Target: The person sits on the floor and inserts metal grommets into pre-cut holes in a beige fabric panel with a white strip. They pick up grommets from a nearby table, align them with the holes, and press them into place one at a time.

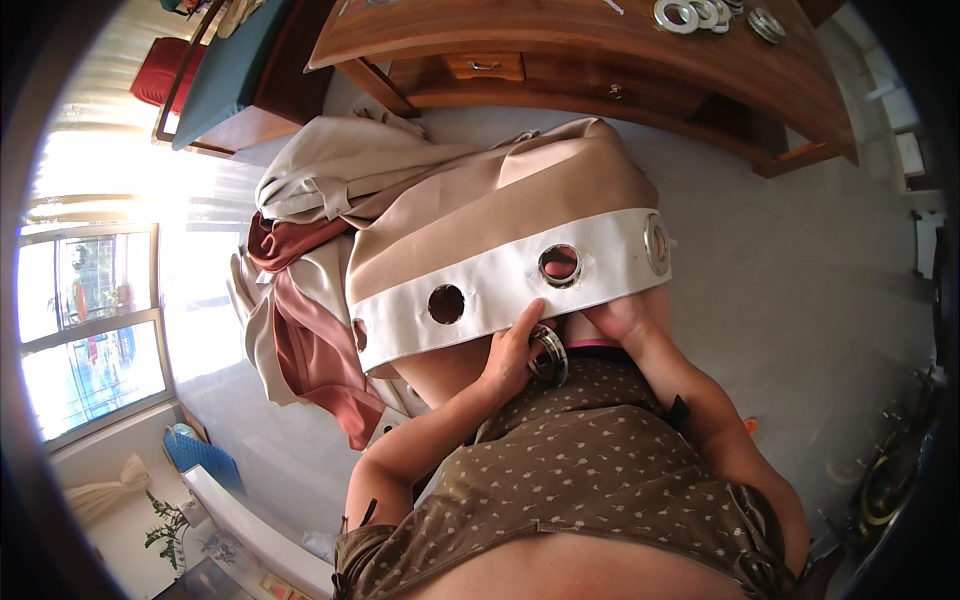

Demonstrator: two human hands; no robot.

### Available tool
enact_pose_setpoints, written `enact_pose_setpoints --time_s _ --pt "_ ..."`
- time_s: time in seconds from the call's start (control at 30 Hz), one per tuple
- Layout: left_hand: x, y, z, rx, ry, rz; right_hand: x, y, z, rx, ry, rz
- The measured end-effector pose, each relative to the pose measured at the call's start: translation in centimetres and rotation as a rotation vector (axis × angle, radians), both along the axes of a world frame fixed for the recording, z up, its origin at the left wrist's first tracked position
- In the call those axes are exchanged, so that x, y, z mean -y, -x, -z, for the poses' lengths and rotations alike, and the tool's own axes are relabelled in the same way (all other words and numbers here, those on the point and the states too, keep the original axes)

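Across my lap lies a beige curtain [480, 214] with a white heading band [495, 289] along its near edge. My left hand [514, 356] holds silver eyelet rings [551, 356] against the palm, its index finger on the band's lower edge. My right hand [619, 319] reaches under the band, its fingers mostly hidden. A fingertip shows through a round hole [560, 266], where a silver rim lines part of the edge. Left of it is a bare cut hole [447, 304]. A silver eyelet [657, 244] is fitted at the band's right end.
Ahead stands a wooden table [570, 45] with drawers, bearing several silver rings [694, 13]. Off-white and rust-coloured fabric [315, 330] spills to the left over the grey floor [750, 247]. A teal-cushioned wooden seat [229, 71] stands at the upper left, beyond the fabric.
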State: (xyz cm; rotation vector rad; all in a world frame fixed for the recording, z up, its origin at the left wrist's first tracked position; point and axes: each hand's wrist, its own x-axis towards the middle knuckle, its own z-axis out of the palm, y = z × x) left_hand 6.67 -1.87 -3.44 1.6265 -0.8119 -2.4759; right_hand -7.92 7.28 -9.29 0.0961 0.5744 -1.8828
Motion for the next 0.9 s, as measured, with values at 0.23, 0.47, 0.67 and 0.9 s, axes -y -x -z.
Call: enact_pose_setpoints --time_s 0.23,0.47,0.67,0.9 --pt "0.0 0.0 0.9 -0.064 -0.003 -0.023 -0.3 0.3 0.1 -0.054 0.014 -0.06" --pt "0.3 -0.1 1.5 -0.096 -0.064 -0.001 -0.9 0.5 -1.0 -0.119 0.029 -0.034" --pt "0.1 0.9 0.9 -0.095 0.018 0.045 -0.8 1.4 -1.1 -0.217 0.007 0.032" --pt "0.2 3.5 1.0 -0.241 0.087 0.026 -0.6 3.8 -1.7 -0.269 0.005 -0.011"
